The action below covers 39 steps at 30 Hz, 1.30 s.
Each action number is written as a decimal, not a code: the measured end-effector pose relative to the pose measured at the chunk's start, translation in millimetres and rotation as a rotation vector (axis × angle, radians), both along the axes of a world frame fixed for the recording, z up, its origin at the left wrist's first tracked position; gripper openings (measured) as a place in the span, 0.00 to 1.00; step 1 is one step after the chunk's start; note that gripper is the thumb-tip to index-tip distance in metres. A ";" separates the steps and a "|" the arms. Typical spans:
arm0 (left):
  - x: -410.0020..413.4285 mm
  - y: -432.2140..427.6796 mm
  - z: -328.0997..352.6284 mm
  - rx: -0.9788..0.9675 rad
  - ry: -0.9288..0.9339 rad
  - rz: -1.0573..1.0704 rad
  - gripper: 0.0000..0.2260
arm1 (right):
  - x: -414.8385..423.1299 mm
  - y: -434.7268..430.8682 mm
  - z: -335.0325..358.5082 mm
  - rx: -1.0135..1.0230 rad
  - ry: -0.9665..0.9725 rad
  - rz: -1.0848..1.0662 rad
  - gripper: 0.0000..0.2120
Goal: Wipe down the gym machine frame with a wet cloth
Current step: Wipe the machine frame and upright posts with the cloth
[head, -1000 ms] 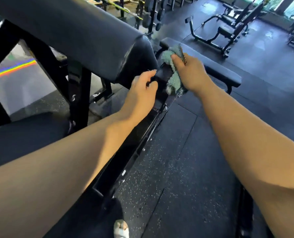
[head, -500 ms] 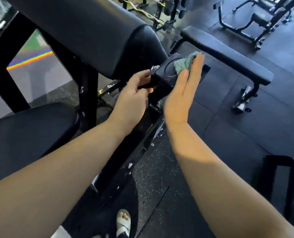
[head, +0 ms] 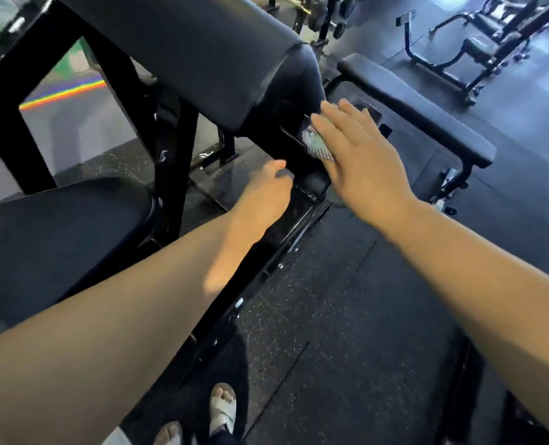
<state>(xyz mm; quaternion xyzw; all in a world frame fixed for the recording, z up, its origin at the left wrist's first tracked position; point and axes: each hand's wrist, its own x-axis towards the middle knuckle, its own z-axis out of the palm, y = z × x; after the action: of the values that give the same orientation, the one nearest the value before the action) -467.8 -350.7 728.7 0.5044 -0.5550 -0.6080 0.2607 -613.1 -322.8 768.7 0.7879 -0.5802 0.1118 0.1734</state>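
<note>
1. Here, the right hand lies flat, its fingers straight and slightly spread, with the palm pressing the cloth against the frame.
2. The cloth is pale green with a dark check. Only a small patch shows at the hand's inner edge, just below the end of the pad; the rest is hidden under the palm.
3. The left hand reaches to the frame just beside and below the cloth. Its fingers are blurred and hidden behind the black metal, so I cannot tell whether they grip it or lie loose.
4. The beam of the frame runs from there toward the camera, alongside the left forearm.
5. A seat sits at the left, next to an upright post.
6. A bench stands beyond the right hand on the dark speckled floor.
7. Two feet in pale sandals show at the bottom edge, near the beam.
</note>
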 end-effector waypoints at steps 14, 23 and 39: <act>20.2 -9.3 -5.6 -0.022 0.203 -0.003 0.17 | 0.0 -16.8 56.0 0.235 -0.143 -0.076 0.16; 1.5 -20.6 -2.2 -0.090 0.290 -0.042 0.18 | 7.1 -52.5 52.2 0.189 -0.066 -0.213 0.13; 1.5 -24.9 -3.4 -0.272 0.290 0.216 0.18 | 13.8 -70.6 57.4 0.104 -0.224 -0.336 0.12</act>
<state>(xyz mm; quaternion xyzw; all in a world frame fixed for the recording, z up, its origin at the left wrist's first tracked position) -466.2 -375.6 725.3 0.4284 -0.5312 -0.5622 0.4672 -599.3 -393.4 826.1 0.6707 -0.7240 0.1382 0.0833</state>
